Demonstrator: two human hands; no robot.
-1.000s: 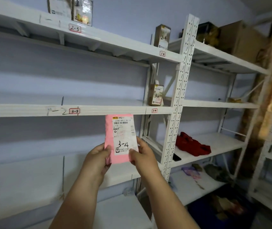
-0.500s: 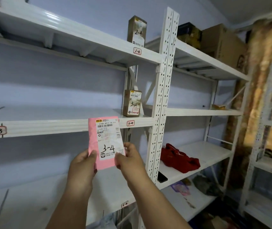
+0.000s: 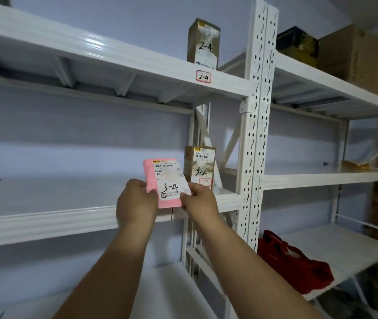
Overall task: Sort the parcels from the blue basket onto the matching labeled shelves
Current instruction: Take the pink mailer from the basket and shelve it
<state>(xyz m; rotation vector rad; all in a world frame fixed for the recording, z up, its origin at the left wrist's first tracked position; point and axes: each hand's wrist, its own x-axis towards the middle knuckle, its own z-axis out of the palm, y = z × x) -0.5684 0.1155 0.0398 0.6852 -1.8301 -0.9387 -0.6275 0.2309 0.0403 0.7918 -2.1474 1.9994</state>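
Both hands are gripping a pink parcel (image 3: 163, 184), left hand (image 3: 136, 201) pinching its left edge and right hand (image 3: 198, 200) its lower right corner. Its white label is reading "3-4". Since half a second ago it is sitting higher and farther in, now over the middle shelf (image 3: 45, 221) edge, just left of a brown box (image 3: 199, 165) marked "3-4". Above, a box (image 3: 203, 43) and shelf tag (image 3: 203, 77) are reading "2-4". Open shelf is stretching left.

The parcel (image 3: 164, 180) sits just left of the box (image 3: 199, 166) on the shelf (image 3: 68, 217).
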